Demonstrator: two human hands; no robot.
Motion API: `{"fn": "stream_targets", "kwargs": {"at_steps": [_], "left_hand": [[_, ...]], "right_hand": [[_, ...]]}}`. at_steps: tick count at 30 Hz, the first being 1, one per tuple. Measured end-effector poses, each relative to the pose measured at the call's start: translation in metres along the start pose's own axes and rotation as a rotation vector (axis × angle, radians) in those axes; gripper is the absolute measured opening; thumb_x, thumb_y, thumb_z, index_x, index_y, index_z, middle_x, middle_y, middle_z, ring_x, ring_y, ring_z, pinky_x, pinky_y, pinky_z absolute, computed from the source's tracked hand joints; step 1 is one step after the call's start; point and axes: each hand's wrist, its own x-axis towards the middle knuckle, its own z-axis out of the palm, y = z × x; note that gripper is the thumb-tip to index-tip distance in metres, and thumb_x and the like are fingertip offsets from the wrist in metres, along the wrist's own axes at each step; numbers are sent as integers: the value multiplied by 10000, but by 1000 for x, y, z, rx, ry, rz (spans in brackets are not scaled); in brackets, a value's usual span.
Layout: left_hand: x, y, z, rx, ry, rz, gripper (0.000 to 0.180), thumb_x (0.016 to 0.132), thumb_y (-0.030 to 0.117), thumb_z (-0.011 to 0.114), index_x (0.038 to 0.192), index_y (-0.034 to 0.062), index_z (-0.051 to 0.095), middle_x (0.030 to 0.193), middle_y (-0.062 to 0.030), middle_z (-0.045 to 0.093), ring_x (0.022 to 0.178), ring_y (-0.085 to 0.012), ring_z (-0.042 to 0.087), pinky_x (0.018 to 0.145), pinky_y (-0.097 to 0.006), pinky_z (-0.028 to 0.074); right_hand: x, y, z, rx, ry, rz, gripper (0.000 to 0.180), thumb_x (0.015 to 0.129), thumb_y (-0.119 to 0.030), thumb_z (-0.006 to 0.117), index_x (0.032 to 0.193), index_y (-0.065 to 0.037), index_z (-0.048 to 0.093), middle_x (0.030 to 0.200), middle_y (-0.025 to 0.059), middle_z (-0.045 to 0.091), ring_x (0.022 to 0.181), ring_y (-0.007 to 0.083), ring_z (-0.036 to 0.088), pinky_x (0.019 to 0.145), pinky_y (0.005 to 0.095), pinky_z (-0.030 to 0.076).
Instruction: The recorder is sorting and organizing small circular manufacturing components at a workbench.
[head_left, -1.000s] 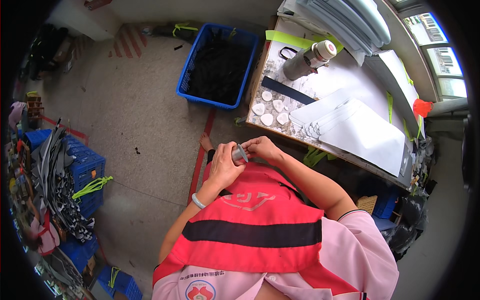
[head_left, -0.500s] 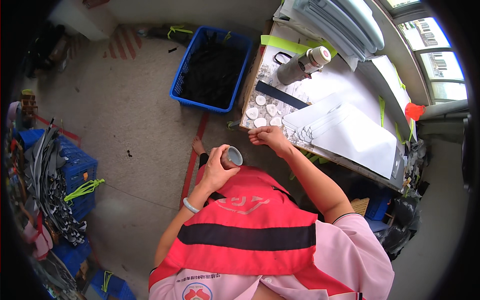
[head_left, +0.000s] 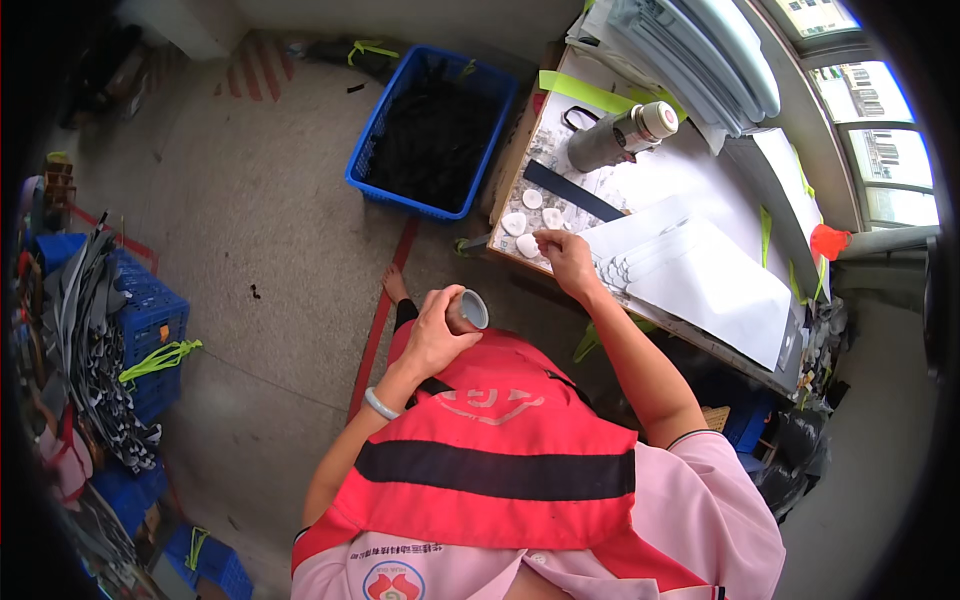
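My left hand point(head_left: 430, 335) is wrapped round a small round cup point(head_left: 472, 310) with a grey inside, held tilted in front of my red apron point(head_left: 500, 410). My right hand point(head_left: 568, 262) is over the table's near left corner, its fingers bunched together. Its fingertips are beside a flat white rounded piece point(head_left: 527, 245); whether they pinch anything is hidden. Several similar white pieces lie close by. Beyond them are a dark flat strip point(head_left: 572, 190) and a grey flask point(head_left: 605, 145) with a pale cap, lying tilted in the view.
White sheets point(head_left: 700, 285) are fanned across the table point(head_left: 690, 160). Folded grey material point(head_left: 690, 60) is stacked at its back. A blue basket point(head_left: 355, 172) of black pieces stands on the floor left of the table. Blue crates point(head_left: 160, 300) with grey strips stand far left.
My right hand has moved forward and right, from the table's edge to over the white pieces, its fingers more bunched. The left hand still holds the cup in about the same place.
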Motion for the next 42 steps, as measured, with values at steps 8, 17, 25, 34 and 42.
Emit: {"fn": "stream_targets", "kwargs": {"at_steps": [8, 17, 25, 34, 42], "left_hand": [[-2, -3, 1, -33, -31, -34, 739, 703, 158, 877, 1337, 66, 507, 1267, -138, 541, 1214, -312, 544, 1037, -394, 449], [-4, -6, 1, -17, -9, -2, 744, 687, 151, 871, 1327, 55, 504, 1233, -153, 542, 1179, -324, 564, 1016, -385, 471], [-4, -7, 0, -38, -18, 1, 752, 692, 158, 873, 1336, 62, 497, 1248, -160, 537, 1195, -338, 557, 1020, -390, 471], [-5, -7, -3, -45, -42, -23, 743, 702, 157, 870, 1340, 84, 495, 1255, -159, 536, 1199, -344, 554, 1028, -392, 470], [-4, -9, -4, -45, -32, 2, 743, 697, 152, 868, 1337, 83, 497, 1242, -155, 538, 1185, -338, 557, 1019, -392, 472]], "right_hand": [[3, -30, 7, -89, -45, -55, 279, 908, -1, 537, 1107, -7, 732, 943, 182, 738, 884, 287, 716, 827, 351, 544], [7, -18, 2, -148, -13, -104, 290, 906, 8, 518, 1093, -12, 739, 1047, 210, 730, 982, 342, 707, 887, 390, 546], [14, -29, 1, -246, -55, -162, 347, 857, 53, 486, 1085, -9, 740, 1019, 230, 724, 957, 339, 713, 864, 390, 556], [13, -23, 1, -277, -83, -208, 353, 845, 68, 487, 1078, -12, 740, 1049, 228, 722, 988, 364, 705, 889, 413, 553], [11, -28, 0, -324, -101, -246, 356, 815, 78, 496, 1064, -6, 736, 1080, 230, 710, 1041, 400, 672, 930, 435, 526]]}}
